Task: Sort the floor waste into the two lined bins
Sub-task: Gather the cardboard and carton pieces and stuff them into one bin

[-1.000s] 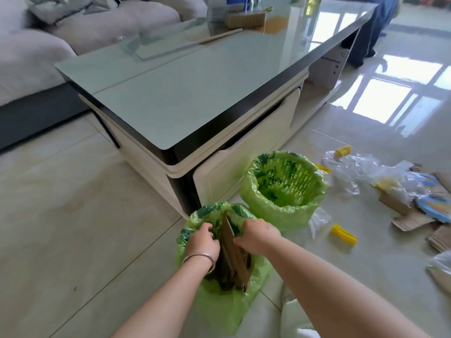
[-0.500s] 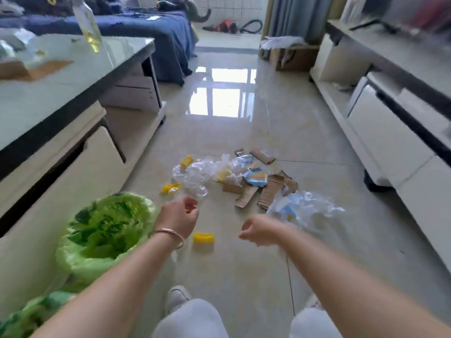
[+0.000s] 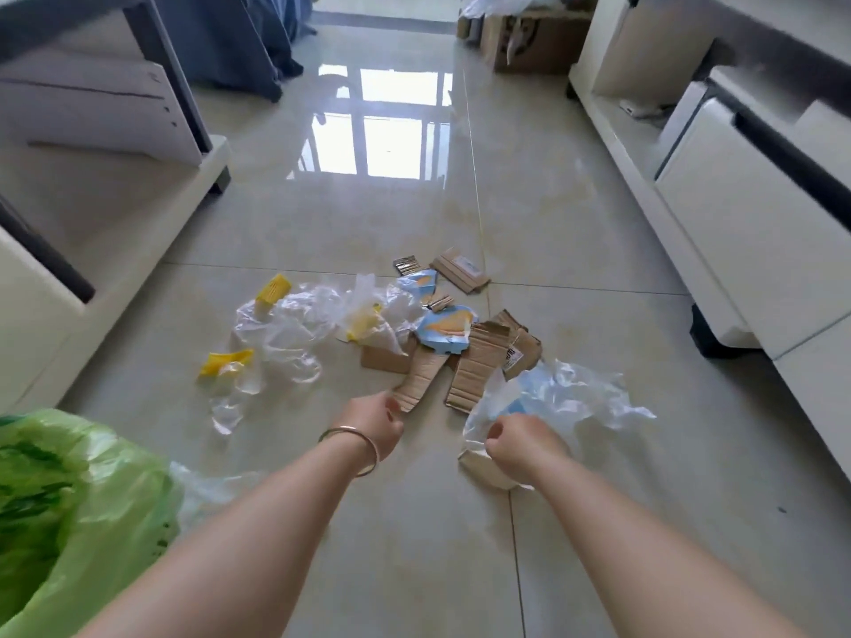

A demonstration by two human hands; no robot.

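Note:
Waste lies in a heap on the tiled floor: torn cardboard strips (image 3: 476, 368), a blue and yellow wrapper (image 3: 444, 331), clear plastic film (image 3: 294, 324) and yellow pieces (image 3: 274, 287). My left hand (image 3: 375, 425), with a bangle on the wrist, has its fingers curled at the near end of one cardboard strip (image 3: 421, 379); a grip on it does not show. My right hand (image 3: 525, 446) is curled into the near edge of a crumpled clear plastic bag (image 3: 566, 393). One green-lined bin (image 3: 92, 490) stands at the lower left; the other bin is out of view.
The coffee table's white base (image 3: 106, 250) runs along the left. A long white cabinet (image 3: 737, 214) lines the right. A cardboard box (image 3: 529, 34) sits far back. Bare tiles stretch between the heap and the box.
I turned from the bins to the heap. Both hands went forward and down: the left reached the cardboard strip, the right closed on the plastic bag.

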